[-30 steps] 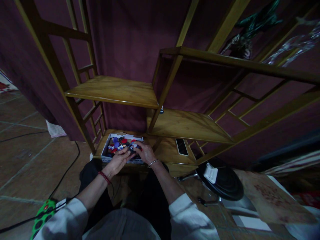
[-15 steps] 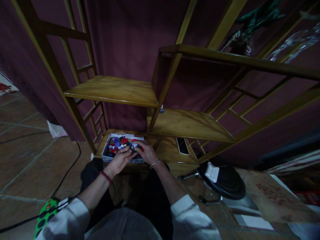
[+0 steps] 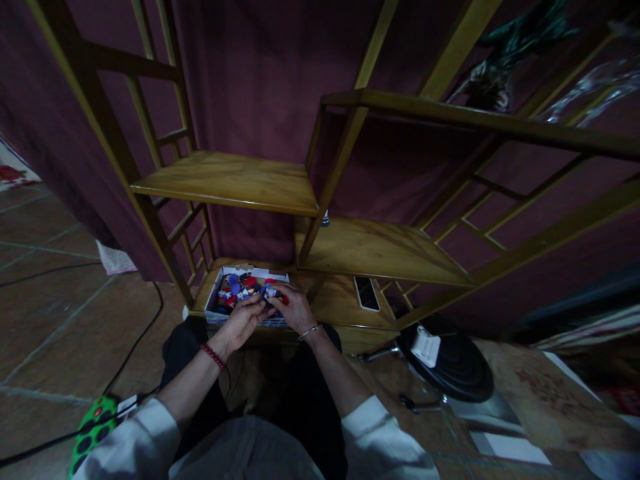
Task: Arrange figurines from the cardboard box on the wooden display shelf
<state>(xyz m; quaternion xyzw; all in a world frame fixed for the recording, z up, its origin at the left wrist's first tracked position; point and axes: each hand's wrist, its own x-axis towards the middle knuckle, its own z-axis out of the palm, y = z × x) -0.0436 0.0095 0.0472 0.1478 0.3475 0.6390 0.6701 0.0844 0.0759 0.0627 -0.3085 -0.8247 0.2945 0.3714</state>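
Observation:
A small figurine with blue, white and dark parts is held between my two hands, over the front right of an open white box. My left hand supports it from below with closed fingertips. My right hand pinches it from the right side; the fingers partly hide it. Inside the box lie several small figurines in red, blue, purple and black. The box stands on the bottom board of a wooden shelf unit.
A phone lies on the low board at right. Another small figurine stands on the middle shelf, partly behind a post. A round black stool carries a white object. A green power strip and cables lie on the floor at left.
Both hands stay at the box with the figurine between them. The view has shifted very slightly, and the fingers have moved only a little around the figurine.

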